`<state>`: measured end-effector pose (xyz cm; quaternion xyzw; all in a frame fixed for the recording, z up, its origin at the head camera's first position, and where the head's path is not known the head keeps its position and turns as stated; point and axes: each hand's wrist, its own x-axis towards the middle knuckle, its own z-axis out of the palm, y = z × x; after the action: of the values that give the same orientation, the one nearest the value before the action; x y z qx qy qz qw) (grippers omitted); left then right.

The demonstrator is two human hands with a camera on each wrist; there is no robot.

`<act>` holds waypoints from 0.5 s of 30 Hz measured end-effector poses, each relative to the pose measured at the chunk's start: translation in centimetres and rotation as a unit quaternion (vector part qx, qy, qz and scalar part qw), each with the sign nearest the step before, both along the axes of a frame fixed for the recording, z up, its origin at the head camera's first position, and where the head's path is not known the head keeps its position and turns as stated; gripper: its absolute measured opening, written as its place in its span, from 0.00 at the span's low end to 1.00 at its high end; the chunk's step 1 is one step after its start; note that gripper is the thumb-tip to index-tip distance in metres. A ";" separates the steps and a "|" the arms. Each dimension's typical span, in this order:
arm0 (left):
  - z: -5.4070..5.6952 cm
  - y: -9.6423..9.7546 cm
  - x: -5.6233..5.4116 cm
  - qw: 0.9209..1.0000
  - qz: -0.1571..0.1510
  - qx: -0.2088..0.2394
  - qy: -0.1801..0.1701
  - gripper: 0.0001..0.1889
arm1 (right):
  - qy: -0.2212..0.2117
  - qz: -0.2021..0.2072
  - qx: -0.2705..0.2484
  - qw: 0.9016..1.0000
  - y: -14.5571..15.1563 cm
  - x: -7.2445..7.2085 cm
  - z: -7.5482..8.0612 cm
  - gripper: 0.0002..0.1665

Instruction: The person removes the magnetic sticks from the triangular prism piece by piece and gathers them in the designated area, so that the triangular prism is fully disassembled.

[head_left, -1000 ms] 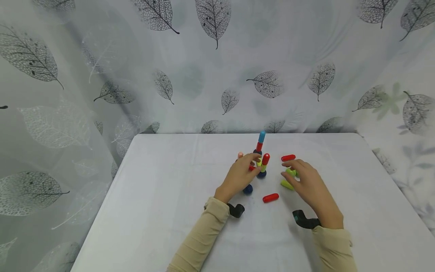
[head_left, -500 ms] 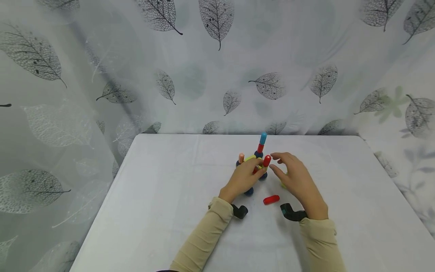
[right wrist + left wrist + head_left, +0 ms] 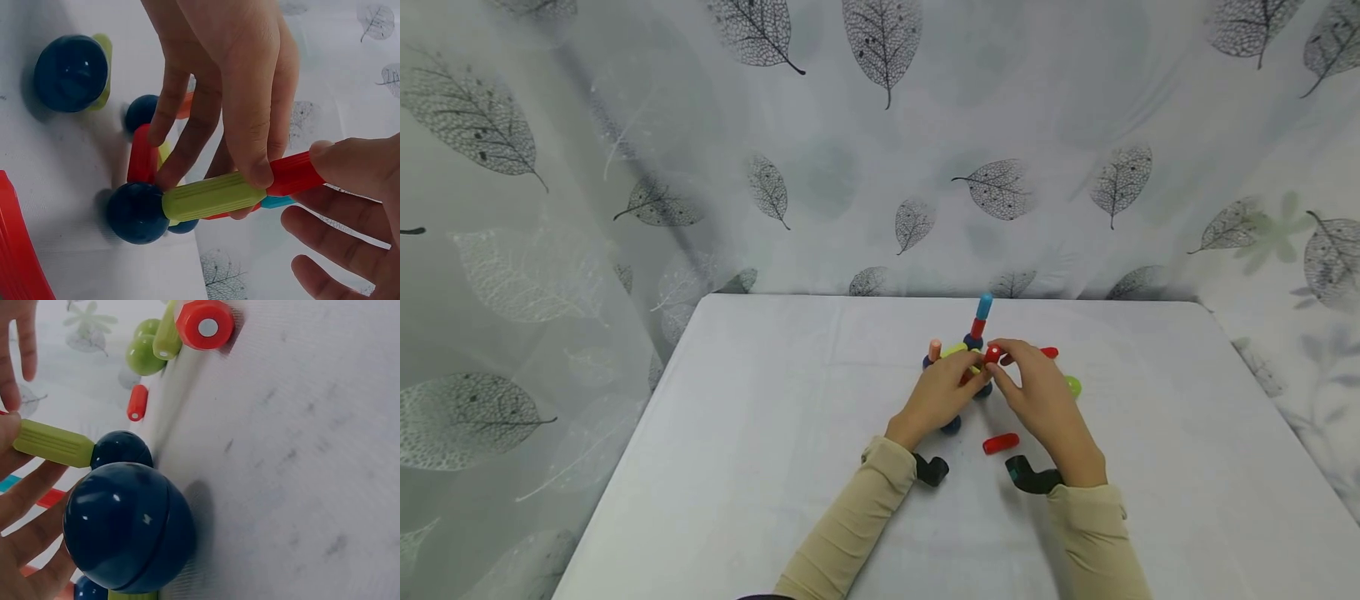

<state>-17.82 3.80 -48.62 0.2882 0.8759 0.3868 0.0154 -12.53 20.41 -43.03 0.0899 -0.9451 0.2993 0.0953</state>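
A magnetic building set of navy balls and coloured rods stands on the white table. My left hand (image 3: 934,393) pinches an upright yellow-green rod (image 3: 215,195) near its top; the rod's lower end meets a navy ball (image 3: 137,212). On top of that rod sits a red rod (image 3: 294,174), which my right hand (image 3: 1043,404) pinches between thumb and fingers. Behind them rises a blue rod (image 3: 984,306) stacked over another red one (image 3: 978,327). An orange rod (image 3: 935,349) stands to the left. My hands hide part of the structure.
A loose red rod (image 3: 1001,443) lies in front of my hands. Beyond the right hand are another red rod (image 3: 1049,352) and a green ball (image 3: 1073,386). A loose yellow-green rod (image 3: 166,339) shows in the left wrist view. A leaf-patterned curtain (image 3: 820,167) hangs behind.
My right hand has moved left from beside the loose pieces and now grips the upper red rod. The left hand has come slightly lower and right, onto the yellow-green rod.
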 end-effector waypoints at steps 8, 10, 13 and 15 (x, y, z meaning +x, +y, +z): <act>0.0 0.1 0.1 1.000 0.004 0.004 0.006 0.17 | 0.029 0.010 0.003 1.000 0.2 0.1 0.0 0.22; 0.0 0.1 0.1 1.000 0.005 0.005 0.008 0.17 | 0.038 0.012 0.004 0.999 0.2 0.2 0.1 0.22; 0.0 0.2 0.2 1.000 0.007 0.005 0.011 0.16 | 0.046 0.012 0.008 0.999 0.2 0.2 0.1 0.21; 0.0 0.2 0.2 1.000 0.008 0.003 0.011 0.16 | 0.048 0.010 0.013 0.999 0.2 0.3 0.1 0.21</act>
<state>-17.60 3.98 -48.61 0.2851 0.8772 0.3864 0.0018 -12.25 20.57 -42.89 0.1144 -0.9425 0.2829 0.1363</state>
